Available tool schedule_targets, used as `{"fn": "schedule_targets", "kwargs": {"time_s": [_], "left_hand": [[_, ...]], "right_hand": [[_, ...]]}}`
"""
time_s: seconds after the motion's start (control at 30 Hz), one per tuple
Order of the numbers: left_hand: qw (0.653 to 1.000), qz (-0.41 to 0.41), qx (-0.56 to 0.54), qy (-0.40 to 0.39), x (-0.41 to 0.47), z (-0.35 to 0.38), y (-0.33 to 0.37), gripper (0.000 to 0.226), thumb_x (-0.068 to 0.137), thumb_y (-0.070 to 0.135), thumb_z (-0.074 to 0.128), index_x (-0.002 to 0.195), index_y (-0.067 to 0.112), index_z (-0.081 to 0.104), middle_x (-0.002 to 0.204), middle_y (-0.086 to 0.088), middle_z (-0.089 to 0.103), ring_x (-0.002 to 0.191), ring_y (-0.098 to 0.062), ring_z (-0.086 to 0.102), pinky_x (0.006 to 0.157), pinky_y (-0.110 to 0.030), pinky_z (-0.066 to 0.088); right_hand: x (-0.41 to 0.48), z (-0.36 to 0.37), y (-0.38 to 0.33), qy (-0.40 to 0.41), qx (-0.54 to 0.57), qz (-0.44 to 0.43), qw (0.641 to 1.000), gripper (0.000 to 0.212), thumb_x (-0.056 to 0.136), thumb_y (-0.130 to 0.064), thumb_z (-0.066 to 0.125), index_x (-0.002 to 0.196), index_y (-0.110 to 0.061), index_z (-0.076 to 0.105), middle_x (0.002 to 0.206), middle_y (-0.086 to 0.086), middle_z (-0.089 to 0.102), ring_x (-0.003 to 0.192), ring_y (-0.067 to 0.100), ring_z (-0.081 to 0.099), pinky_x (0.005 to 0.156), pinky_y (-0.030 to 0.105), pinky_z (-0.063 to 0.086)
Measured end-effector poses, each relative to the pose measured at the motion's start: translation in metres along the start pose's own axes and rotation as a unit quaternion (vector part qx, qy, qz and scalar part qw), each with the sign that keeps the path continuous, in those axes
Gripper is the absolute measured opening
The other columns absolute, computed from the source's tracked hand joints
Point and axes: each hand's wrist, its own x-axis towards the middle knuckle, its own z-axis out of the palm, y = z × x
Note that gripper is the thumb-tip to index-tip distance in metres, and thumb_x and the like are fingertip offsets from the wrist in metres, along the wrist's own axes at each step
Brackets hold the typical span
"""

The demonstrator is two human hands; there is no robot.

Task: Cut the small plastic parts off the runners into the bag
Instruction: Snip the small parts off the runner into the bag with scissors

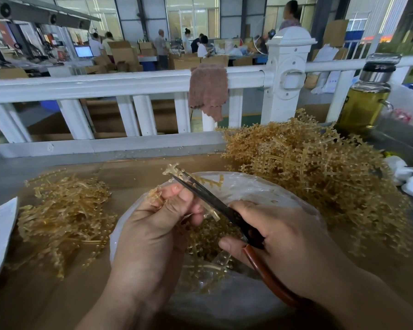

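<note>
**Snipping a runner over the bag**

The runner [177, 173] in my left hand [150, 232] is light, thin and springy, its tiny parts brittle at the stems, so I pinch it low on the stalk, fingers clenched around it, its tip raised above the bag [260, 189] in the middle of the table [57, 303]. My right hand [289, 244] grips the scissors [215, 203], wrist angled inward, blades at the runner's tip. Uncut runners [312, 170] pile at the right edge; stripped runners [65, 210] lie left.
</note>
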Motion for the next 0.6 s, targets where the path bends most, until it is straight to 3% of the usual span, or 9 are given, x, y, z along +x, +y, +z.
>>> {"fn": "schedule_targets", "kwargs": {"time_s": [0.1,0.27,0.43,0.6], "left_hand": [[1.0,-0.003,-0.006,-0.002,-0.0001,-0.0003,-0.0008,0.004,0.074,0.02,0.075,0.075,0.021,0.071,0.072,0.0,0.063,0.067,-0.011,0.061,0.063,-0.022,0.054],[1.0,0.004,-0.002,0.005,0.0001,-0.0015,-0.0025,0.014,0.074,0.018,0.076,0.084,0.015,0.067,0.075,-0.004,0.062,0.068,-0.015,0.059,0.064,-0.024,0.053],[1.0,0.007,0.0,0.01,0.0015,-0.0024,-0.0027,0.018,0.072,0.008,0.083,0.08,0.017,0.069,0.074,-0.004,0.063,0.067,-0.015,0.06,0.063,-0.024,0.055],[1.0,0.014,-0.009,0.015,0.0009,-0.0038,-0.0032,0.009,0.075,0.012,0.075,0.082,0.016,0.069,0.073,-0.003,0.064,0.066,-0.015,0.061,0.064,-0.024,0.055]], "right_hand": [[0.0,-0.0004,0.0,-0.001,-0.007,0.002,1.0,0.042,0.088,-0.067,0.046,0.115,-0.037,0.057,0.062,-0.021,0.045,0.057,-0.008,0.046,0.056,0.007,0.038],[0.0002,0.0001,-0.0021,-0.008,-0.01,0.014,1.0,0.043,0.087,-0.068,0.044,0.113,-0.036,0.057,0.063,-0.017,0.048,0.058,0.001,0.05,0.053,0.013,0.038],[0.0004,0.0022,-0.0034,-0.025,0.009,0.022,0.999,0.047,0.086,-0.07,0.04,0.116,-0.038,0.055,0.065,-0.018,0.046,0.06,0.003,0.05,0.051,0.017,0.033],[0.0002,0.0024,-0.0034,-0.036,0.018,0.024,0.999,0.045,0.086,-0.072,0.04,0.115,-0.04,0.053,0.065,-0.017,0.044,0.061,0.005,0.05,0.051,0.018,0.033]]}}
